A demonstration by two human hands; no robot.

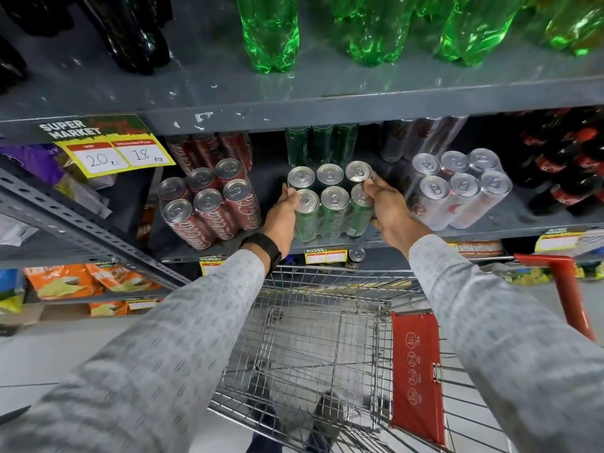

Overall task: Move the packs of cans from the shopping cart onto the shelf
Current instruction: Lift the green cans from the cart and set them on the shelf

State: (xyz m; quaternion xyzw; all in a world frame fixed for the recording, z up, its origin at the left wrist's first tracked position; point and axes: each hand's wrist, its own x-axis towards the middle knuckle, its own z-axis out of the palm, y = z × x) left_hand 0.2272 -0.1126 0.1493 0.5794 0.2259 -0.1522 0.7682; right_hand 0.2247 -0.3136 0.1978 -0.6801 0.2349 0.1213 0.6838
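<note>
Green cans in a shrink-wrapped pack of 6 stand at the front edge of the middle shelf, between a red cola pack toward the shelf's left end and a silver pack toward its right. In the head view, the only one here, the left hand presses flat against the pack's left side and the right hand wraps its right side, so the load is squeezed from both flanks; the fingers of the right hand curl over the rim of a rear can, and those of the left lie along the wrap, both sets clamped on the pack. Holding it by the sides keeps the 6 cans upright and lets the pack slide back into the gap in line with its neighbours. More green cans stand behind it, deeper on the shelf, which suggests this slot is kept for that drink. A black watch sits on the left wrist above a grey patterned sleeve. Below, the shopping cart with its red handle looks bare of packs, so this is probably the last one, nearly set down.
</note>
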